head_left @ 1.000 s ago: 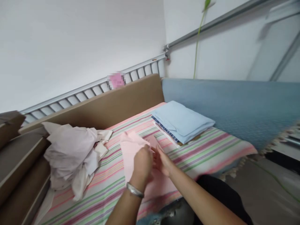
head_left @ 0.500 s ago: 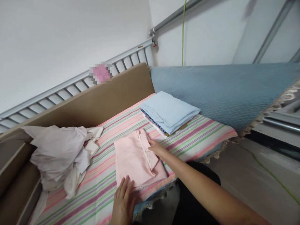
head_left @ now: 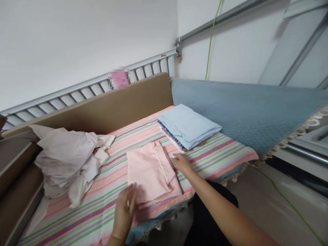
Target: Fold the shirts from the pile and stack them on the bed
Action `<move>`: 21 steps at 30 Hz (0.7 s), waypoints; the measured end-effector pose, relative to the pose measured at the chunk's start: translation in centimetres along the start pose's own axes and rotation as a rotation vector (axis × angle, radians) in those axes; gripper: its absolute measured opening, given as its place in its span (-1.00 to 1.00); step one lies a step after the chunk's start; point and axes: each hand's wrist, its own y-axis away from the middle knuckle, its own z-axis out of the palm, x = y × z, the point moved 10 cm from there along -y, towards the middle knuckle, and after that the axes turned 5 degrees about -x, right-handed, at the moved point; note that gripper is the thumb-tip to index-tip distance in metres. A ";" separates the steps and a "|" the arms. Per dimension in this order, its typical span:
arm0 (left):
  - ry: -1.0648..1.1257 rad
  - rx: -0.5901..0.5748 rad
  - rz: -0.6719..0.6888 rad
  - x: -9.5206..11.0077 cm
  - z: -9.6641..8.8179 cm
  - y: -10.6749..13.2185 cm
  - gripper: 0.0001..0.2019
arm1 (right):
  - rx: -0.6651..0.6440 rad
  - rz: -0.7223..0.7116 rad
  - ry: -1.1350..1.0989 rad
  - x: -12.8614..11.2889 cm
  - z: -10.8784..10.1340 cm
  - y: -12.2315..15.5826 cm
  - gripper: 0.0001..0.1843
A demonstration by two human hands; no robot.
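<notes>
A folded pale pink garment (head_left: 148,174) with a scalloped white trim lies flat on the striped sheet (head_left: 112,194) in front of me. My left hand (head_left: 124,206) is over its near left corner, slightly blurred, thumb and fingers apart and arched. At the garment's right edge is my right hand (head_left: 181,164), fingers loosely stretched toward the cloth without a visible grip. Beyond it sits a stack of folded clothes with a light blue one (head_left: 189,124) on top and a navy patterned edge under it.
A crumpled heap of whitish clothes (head_left: 69,157) lies on the left. A brown backrest (head_left: 133,106) runs along the back, with a radiator (head_left: 89,89) behind it. Blue quilted fabric with a lace edge (head_left: 238,109) covers the right side. A green cord (head_left: 211,41) hangs at the wall.
My left hand has lifted a little and shifted left, its fingers now arched. My right hand has moved slightly right, off the garment's trim to its edge. The view has turned slightly.
</notes>
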 end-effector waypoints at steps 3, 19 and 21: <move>0.340 0.077 -0.458 -6.3 -1.0 -3.1 -0.58 | -0.049 0.065 0.001 1.0 0.6 2.2 -0.68; 0.753 0.025 -0.629 -8.2 3.5 -11.7 -0.71 | -0.245 -0.122 -0.086 -1.8 5.6 1.5 -0.61; 0.685 0.149 -0.618 -8.7 0.9 -9.7 -0.68 | -0.307 -0.181 0.048 -4.6 6.5 0.7 -0.62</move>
